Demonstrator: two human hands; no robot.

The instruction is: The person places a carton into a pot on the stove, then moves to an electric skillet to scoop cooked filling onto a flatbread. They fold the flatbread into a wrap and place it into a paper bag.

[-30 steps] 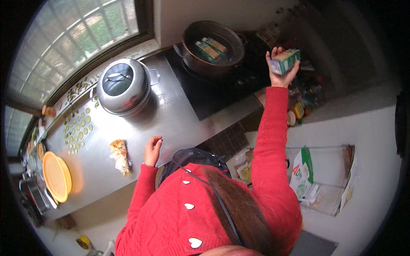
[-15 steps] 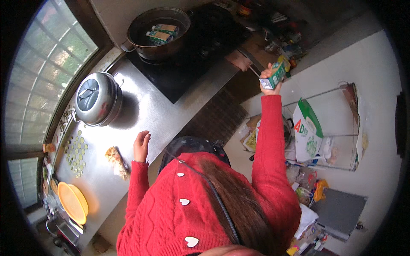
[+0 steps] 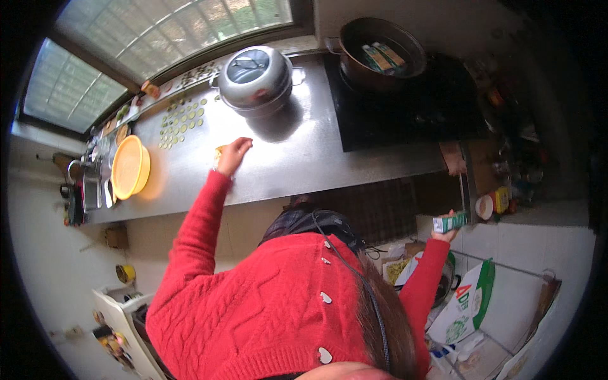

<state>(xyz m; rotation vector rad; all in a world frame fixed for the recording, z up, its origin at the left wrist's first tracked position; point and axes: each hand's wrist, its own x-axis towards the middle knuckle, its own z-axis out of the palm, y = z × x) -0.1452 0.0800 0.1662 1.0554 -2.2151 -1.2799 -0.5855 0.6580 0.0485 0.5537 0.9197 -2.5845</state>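
Observation:
My left hand (image 3: 234,154) reaches out on the steel counter (image 3: 297,158), its fingers curled over a small yellowish piece of food (image 3: 218,151) that is mostly hidden under it. My right hand (image 3: 445,234) is low at the counter's right end and grips a small green carton (image 3: 450,221) held level. Both arms are in red knitted sleeves. A lidded silver pot (image 3: 256,76) stands just beyond my left hand.
A dark pan (image 3: 380,54) with green packets sits on the black cooktop (image 3: 405,107). Several green slices (image 3: 180,117) lie near the window. A yellow bowl (image 3: 130,168) and a sink (image 3: 88,187) are at the left. A white-and-green bag (image 3: 465,304) stands lower right.
My right hand has come down from near the stove to beside the counter's end, still with the carton. My left hand has moved onto the piece of food. The view has swung.

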